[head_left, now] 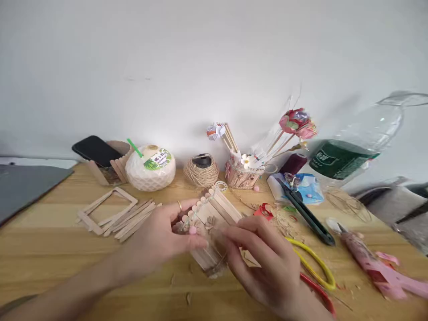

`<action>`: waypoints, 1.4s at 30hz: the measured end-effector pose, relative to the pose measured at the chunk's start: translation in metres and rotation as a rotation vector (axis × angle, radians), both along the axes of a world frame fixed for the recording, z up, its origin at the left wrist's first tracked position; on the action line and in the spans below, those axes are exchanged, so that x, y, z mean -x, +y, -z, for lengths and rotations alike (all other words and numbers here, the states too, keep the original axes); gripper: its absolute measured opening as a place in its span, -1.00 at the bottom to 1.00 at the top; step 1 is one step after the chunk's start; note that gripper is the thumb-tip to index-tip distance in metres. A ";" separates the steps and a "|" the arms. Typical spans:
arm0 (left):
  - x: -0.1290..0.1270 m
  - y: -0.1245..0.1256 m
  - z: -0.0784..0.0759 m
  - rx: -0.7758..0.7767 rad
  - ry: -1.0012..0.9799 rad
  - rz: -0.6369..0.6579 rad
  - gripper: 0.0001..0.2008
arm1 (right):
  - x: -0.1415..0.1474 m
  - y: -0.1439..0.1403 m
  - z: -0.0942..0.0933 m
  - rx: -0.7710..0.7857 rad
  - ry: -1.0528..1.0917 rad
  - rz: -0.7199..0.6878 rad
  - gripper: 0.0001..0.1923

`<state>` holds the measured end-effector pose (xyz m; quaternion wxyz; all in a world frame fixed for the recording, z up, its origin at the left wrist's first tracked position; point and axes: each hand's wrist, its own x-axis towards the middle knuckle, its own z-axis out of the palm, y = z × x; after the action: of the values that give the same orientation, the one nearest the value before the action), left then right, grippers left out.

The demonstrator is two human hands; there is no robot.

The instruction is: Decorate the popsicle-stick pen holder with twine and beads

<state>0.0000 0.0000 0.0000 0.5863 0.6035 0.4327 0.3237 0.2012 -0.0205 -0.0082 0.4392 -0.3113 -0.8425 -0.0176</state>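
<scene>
While both hands met over the near middle of the wooden surface, the work stood at a decorating step on a small craft-stick box, which lay tilted between them, its far end raised toward the wall. The left hand steadied the box from its own side, fingers curled round the edge with the thumb pressed near a pink pompom. The right hand was half closed over the near corner, its fingertips pinching close to a small tan paper piece; whether that piece was gripped or merely lay under the fingers I could not tell. Judging by this, the next move would call for a fine, steady press rather than force, with the left hand keeping the box from rolling. Room was tight on the right hand's outer side, where yellow-handled scissors, a black cutter and a pink glue gun lay close. Beyond the left hand, loose craft sticks and a stick frame sat apart, and the nearer strip of the surface on that side offered the freest space.
</scene>
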 end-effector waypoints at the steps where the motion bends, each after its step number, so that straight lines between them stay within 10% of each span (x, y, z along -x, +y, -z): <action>1: 0.000 0.000 -0.001 -0.007 0.002 -0.001 -0.50 | 0.001 0.000 0.001 -0.011 -0.011 0.001 -0.79; 19: 0.003 0.007 -0.010 -0.170 0.066 -0.139 -0.58 | 0.004 -0.006 -0.001 -0.178 -0.035 0.045 -0.77; 28: 0.012 0.026 -0.002 -0.264 -0.119 -0.405 -0.59 | 0.024 0.001 0.028 0.622 -0.393 -0.188 -0.79; 42: 0.015 0.032 0.005 -0.277 -0.164 -0.394 -0.59 | 0.028 0.008 0.041 0.759 -0.326 -0.210 -0.82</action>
<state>-0.0145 0.0318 -0.0045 0.4566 0.5540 0.4444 0.5358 0.1730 -0.0129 -0.0493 0.1540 -0.3565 -0.8748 0.2896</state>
